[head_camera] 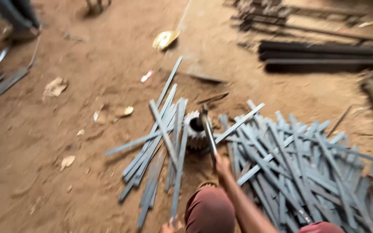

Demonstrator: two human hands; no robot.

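Dirt floor [65,129]: right hand [222,165] clamped on hammer [208,136] over gear [195,129], left hand [169,225] pinching one strip [178,172]; small pile [156,146] lies left, big heap [307,172] right, so judged mostly undone.

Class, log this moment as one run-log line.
right hand: grips hammer over gear | left hand: on metal strip | big strip pile right
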